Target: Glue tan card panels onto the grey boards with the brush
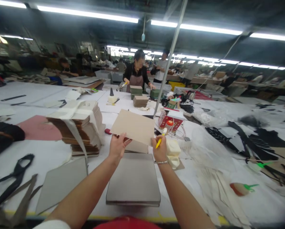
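Observation:
A tan board [134,125] is held up and tilted above the table. My left hand [118,147] grips its near left edge, thumb on top and fingers beneath. My right hand [159,149] is closed round a yellow-handled brush [158,143] with pale bristles and touches the board's right corner. Part of another tan board [135,147] shows below the raised one. Closer to me lies a stack of grey boards [133,179]. Right of my right hand sits a cream-coloured container [173,152], its contents not visible.
A tall pile of boards tied with white strips [78,127] stands at left. Black scissors [20,168] and a grey sheet [61,181] lie nearer. A metal pole [170,60] rises beyond. Across the table a co-worker [137,73] handles green stacks [135,92]. Black pieces [242,140] lie right.

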`<state>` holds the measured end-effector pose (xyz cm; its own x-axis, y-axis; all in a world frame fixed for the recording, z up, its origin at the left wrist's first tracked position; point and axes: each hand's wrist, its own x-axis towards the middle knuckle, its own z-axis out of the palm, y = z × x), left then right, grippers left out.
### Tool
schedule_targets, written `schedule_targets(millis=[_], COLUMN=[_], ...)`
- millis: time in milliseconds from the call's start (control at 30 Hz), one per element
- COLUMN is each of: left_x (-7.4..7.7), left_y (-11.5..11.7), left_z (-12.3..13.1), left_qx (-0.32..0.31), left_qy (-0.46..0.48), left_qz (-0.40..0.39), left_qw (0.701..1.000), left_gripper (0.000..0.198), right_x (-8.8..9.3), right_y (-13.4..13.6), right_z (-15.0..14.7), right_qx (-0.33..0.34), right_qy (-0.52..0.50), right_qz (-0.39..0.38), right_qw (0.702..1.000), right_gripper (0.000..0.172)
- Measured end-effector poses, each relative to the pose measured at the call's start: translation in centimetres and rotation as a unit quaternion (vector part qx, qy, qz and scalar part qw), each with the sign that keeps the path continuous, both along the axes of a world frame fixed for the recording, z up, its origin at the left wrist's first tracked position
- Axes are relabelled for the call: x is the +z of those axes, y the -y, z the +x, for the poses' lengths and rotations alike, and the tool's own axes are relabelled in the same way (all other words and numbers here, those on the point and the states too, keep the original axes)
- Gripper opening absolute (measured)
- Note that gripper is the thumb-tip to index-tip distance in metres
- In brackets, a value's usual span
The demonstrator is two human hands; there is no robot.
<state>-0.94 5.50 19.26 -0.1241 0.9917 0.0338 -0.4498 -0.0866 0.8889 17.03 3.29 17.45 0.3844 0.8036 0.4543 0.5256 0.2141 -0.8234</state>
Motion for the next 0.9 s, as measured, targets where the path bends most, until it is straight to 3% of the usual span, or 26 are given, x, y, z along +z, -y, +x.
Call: schedule_targets(millis=[100,167,267,367,433,533,900], left_x=[-1.9,-3.7,-6.3,-8.2,-9.1,-9.8,-11.6], left_y=[2.5,4.8,8.4,10.6,11.0,10.6,9.9], left_z=[-2.7,-4.7,-7.1,-8.6,-9.0,-9.1,-9.7], left_qx=[0.041,0.03,-0.03,-0.065,-0.068,-0.077,-0.099], left_qy=[-0.081,-0.153,-0.273,-0.397,-0.446,-0.461,-0.43], left_qz=[-0.049,-0.095,-0.123,-0.103,-0.094,-0.11,-0.139], left_qw=[0.995,0.983,0.954,0.91,0.887,0.877,0.887], left_gripper=[0.035,0.037,0.037,0.035,0.034,0.034,0.033], right_x=[-0.3,-1.1,-3.4,-6.4,-8.0,-9.1,-9.3], right_y=[3.2,5.8,9.8,12.4,13.1,12.9,12.3], right_z=[1.2,2.0,2.8,3.0,3.1,3.2,2.9], right_qx=[-0.006,-0.008,0.018,0.058,0.069,0.064,0.064], right_qy=[0.035,0.074,0.13,0.168,0.188,0.214,0.251], right_qz=[0.006,-0.01,-0.066,-0.144,-0.173,-0.174,-0.176], right_qw=[0.999,0.997,0.989,0.974,0.964,0.959,0.95], right_gripper=[0.02,0.02,0.018,0.018,0.019,0.021,0.022])
